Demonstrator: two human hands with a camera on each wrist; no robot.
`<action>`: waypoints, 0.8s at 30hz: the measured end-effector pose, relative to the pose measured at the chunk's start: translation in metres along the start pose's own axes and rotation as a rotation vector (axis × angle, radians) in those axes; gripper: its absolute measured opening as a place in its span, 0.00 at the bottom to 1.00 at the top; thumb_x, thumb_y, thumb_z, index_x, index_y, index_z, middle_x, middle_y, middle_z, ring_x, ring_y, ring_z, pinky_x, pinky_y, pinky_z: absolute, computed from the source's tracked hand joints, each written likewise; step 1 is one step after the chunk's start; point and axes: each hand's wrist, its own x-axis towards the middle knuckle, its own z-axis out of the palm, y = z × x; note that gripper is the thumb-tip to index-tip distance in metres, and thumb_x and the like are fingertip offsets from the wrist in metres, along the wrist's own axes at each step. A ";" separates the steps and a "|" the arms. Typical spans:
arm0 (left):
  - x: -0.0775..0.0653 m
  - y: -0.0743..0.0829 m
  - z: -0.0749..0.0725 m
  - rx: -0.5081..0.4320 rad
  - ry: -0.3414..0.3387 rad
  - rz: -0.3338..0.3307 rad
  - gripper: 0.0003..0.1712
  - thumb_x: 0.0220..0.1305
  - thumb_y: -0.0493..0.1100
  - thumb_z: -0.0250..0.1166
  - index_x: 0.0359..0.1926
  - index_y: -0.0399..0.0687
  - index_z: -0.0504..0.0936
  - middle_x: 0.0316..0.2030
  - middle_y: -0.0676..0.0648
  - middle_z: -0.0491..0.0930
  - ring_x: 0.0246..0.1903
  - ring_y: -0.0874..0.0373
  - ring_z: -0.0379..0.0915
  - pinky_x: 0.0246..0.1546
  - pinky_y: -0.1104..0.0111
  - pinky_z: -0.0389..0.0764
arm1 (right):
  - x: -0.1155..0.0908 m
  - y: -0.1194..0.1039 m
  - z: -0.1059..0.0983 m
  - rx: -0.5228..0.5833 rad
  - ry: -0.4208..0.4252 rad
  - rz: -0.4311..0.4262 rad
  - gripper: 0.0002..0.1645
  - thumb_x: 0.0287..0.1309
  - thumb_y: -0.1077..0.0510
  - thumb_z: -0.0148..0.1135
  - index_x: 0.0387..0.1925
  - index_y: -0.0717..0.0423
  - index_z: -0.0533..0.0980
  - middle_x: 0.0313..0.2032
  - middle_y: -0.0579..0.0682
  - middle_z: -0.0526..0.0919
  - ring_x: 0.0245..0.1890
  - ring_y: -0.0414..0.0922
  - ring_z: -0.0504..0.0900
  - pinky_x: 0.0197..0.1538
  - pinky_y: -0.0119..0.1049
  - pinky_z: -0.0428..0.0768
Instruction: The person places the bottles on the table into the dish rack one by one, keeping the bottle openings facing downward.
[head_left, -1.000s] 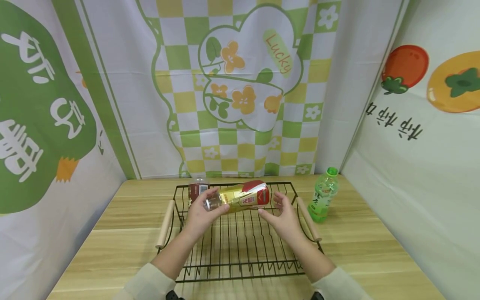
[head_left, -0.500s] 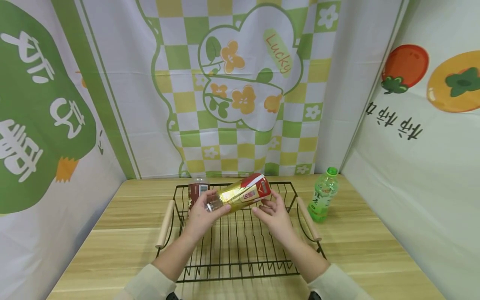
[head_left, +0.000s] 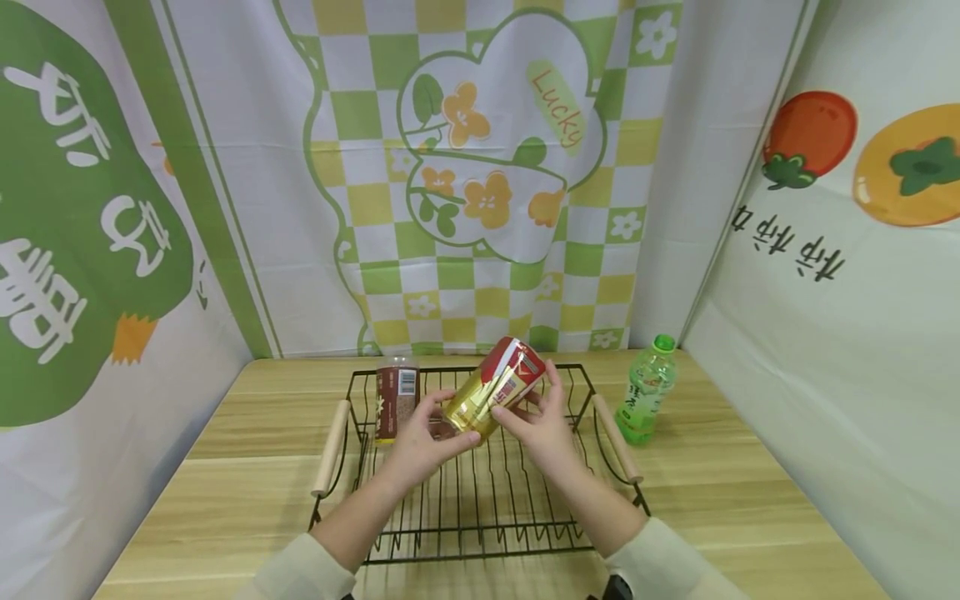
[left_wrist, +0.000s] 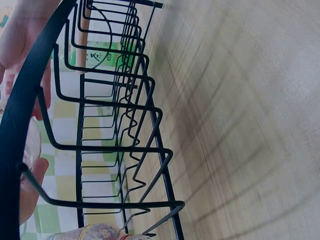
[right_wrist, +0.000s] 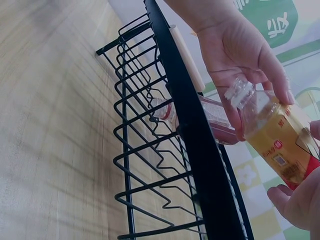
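Note:
A clear plastic bottle (head_left: 491,387) with a gold and red label is held above the wire rack. It tilts with its base up to the right and its uncapped neck (right_wrist: 240,95) down to the left. My left hand (head_left: 420,442) grips it round the neck end, and my right hand (head_left: 536,425) holds its base end between thumb and fingers. In the left wrist view, only the clear end of the bottle (left_wrist: 32,142) shows. A brown-labelled bottle (head_left: 396,404) stands neck down at the rack's back left, just behind my left hand.
The black wire rack (head_left: 480,529) sits on the wooden table (head_left: 210,500), with wooden handles (head_left: 330,450) at both sides. A green bottle (head_left: 647,392) with a green cap stands upright right of it. Printed fabric (head_left: 487,300) encloses the back and sides.
The gold-and-red bottle has turned from nearly level to steeply tilted, base rising, neck dropping. My right hand has closed in on its base end; my left hand has moved slightly right and down.

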 end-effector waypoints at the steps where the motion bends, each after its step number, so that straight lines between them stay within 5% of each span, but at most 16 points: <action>1: 0.000 0.000 0.001 -0.004 -0.009 0.001 0.43 0.51 0.49 0.76 0.67 0.55 0.66 0.55 0.38 0.73 0.48 0.48 0.78 0.44 0.58 0.85 | 0.000 0.000 0.001 0.002 0.001 -0.005 0.66 0.56 0.61 0.68 0.77 0.41 0.30 0.66 0.70 0.61 0.59 0.66 0.75 0.62 0.54 0.76; 16: -0.005 -0.004 0.003 0.037 -0.037 -0.014 0.45 0.52 0.52 0.75 0.67 0.55 0.62 0.56 0.36 0.72 0.49 0.47 0.78 0.43 0.59 0.85 | 0.006 -0.005 0.006 -0.035 -0.013 0.038 0.68 0.54 0.57 0.71 0.76 0.33 0.30 0.67 0.66 0.60 0.60 0.63 0.74 0.58 0.50 0.79; 24: -0.009 -0.004 -0.010 0.079 -0.027 0.007 0.43 0.61 0.55 0.68 0.71 0.47 0.61 0.63 0.33 0.69 0.61 0.35 0.70 0.54 0.47 0.80 | 0.021 -0.006 0.003 -0.057 -0.044 0.015 0.67 0.54 0.61 0.70 0.77 0.36 0.31 0.68 0.66 0.58 0.58 0.64 0.74 0.58 0.51 0.79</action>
